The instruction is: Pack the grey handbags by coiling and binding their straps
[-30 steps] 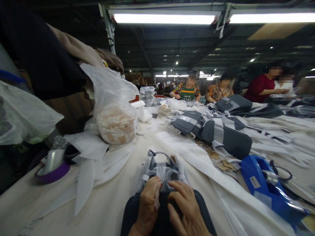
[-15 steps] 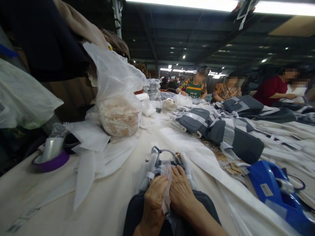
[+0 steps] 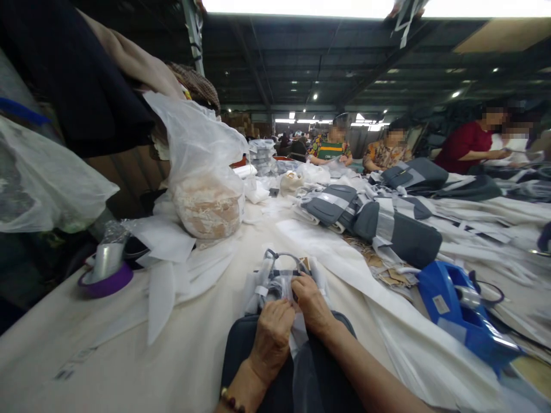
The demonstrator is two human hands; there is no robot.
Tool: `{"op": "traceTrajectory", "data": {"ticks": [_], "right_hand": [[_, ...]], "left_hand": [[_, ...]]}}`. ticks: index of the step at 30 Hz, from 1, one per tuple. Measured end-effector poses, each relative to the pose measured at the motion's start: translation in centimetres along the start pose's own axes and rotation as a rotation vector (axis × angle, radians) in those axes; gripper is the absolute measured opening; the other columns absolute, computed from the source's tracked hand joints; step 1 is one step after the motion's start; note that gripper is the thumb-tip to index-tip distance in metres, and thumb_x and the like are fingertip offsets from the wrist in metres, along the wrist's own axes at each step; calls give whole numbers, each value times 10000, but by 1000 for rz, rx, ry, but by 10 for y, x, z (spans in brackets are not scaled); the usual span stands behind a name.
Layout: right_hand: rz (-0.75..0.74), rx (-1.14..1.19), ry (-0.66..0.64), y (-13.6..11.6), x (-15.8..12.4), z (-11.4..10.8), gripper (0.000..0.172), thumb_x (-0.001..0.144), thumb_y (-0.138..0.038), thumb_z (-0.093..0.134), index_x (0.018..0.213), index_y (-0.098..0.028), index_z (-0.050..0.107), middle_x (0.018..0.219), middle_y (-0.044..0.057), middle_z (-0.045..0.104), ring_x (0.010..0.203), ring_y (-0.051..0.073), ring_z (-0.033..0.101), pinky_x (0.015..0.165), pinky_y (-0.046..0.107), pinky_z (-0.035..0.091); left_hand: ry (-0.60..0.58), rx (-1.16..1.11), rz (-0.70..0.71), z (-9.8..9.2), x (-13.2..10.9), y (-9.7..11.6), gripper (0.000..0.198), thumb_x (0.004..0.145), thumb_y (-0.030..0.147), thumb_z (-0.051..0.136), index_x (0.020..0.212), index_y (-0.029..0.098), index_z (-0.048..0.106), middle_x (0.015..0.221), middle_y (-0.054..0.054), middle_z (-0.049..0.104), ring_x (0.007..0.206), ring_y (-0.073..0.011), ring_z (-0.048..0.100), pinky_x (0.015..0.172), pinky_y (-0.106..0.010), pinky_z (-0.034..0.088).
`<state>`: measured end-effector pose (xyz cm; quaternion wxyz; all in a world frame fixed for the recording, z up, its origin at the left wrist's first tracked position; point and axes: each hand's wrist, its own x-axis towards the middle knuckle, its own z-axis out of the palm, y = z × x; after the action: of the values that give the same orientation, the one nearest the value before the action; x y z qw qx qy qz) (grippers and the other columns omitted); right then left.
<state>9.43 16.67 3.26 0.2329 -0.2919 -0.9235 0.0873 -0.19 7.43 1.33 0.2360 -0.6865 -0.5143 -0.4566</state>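
A dark blue-grey bag (image 3: 243, 350) lies flat in front of me, its top end pointing away. White wrapping (image 3: 262, 289) covers the parts at its top, and a thin grey handle loop (image 3: 286, 257) arches beyond them. Down the bag's middle runs a translucent plastic strip (image 3: 303, 350). My left hand (image 3: 275, 327) is closed on the strip with bent fingers. Just beyond it, on the right, my right hand (image 3: 309, 299) has curled fingers pinching the strip near the bag's top. The fingertips are partly hidden.
To the left stand a purple tape roll (image 3: 107, 281), white sheets (image 3: 161, 298) and a bulky plastic-wrapped bundle (image 3: 209, 206). On the right are a blue tape dispenser (image 3: 447, 310) and more dark bags (image 3: 408, 238). Co-workers (image 3: 467, 137) sit beyond the table (image 3: 181, 367).
My right hand has gone from lying flat with extended fingers to curled on the strip. My left hand has moved slightly right. The strip now lies further down the bag; the camera view has shifted.
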Motion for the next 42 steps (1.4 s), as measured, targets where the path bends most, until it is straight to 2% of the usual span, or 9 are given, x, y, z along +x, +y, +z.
{"op": "traceTrajectory", "data": {"ticks": [3,5,8,10,16,25,31,37,42], "right_hand": [[-77,22,82,-1,-7,-5,287,751,23,434,946,-116,592,1004,133,581,984,221,519,889,394,439],[-174,48,99,0,-13,-9,275,767,9,456,929,-156,606,1046,110,584,1062,223,490,939,408,412],[-275,86,111,2,-22,-11,229,806,-21,449,808,-177,617,909,66,628,985,201,529,947,400,411],[-312,108,119,3,-27,-12,239,833,-39,423,812,-172,620,845,56,642,917,188,553,933,390,421],[-407,181,121,2,-37,-15,285,900,-77,353,832,-146,621,828,73,665,860,170,581,827,311,475],[-412,266,142,-8,-47,-21,331,878,-2,313,768,-128,598,779,88,654,847,155,586,878,278,472],[-445,291,155,-17,-58,-20,306,896,-32,320,763,-146,571,740,77,635,773,163,569,751,279,512],[-466,337,129,-24,-75,-19,279,850,28,348,764,-140,554,744,75,637,785,156,570,853,298,499],[-499,283,139,-28,-79,-17,296,852,30,336,723,-134,547,730,82,637,773,158,587,882,312,495]], "left_hand": [[-12,1,6,-2,1,2,274,903,108,343,864,154,610,783,-80,683,774,-197,653,685,-327,554],[-41,-13,-7,-4,2,2,246,894,106,366,894,150,608,799,-79,680,778,-195,648,694,-321,553],[-108,-55,-41,-7,2,-1,204,878,105,400,891,152,598,807,-69,672,782,-181,640,717,-308,556],[-156,-89,-48,-11,1,-4,210,870,92,392,870,164,589,805,-55,666,799,-166,638,744,-291,555],[-211,-84,-106,-22,-13,-13,343,818,32,359,1116,122,503,1042,-129,632,1041,-210,592,886,-379,521],[-287,-124,-164,-19,-19,-15,378,824,47,377,1176,130,486,1133,-131,599,1140,-218,529,967,-411,470],[-306,-143,-156,-17,-20,-16,443,811,15,377,1220,161,462,1210,-128,557,1196,-231,479,990,-464,447],[-320,-138,-160,-18,-17,-13,434,794,-25,391,1175,151,501,1221,-115,557,1216,-222,449,998,-430,449],[-307,-164,-55,-23,-13,-13,347,828,-22,375,1101,117,536,1132,-107,606,1185,-207,467,973,-393,462]]}}
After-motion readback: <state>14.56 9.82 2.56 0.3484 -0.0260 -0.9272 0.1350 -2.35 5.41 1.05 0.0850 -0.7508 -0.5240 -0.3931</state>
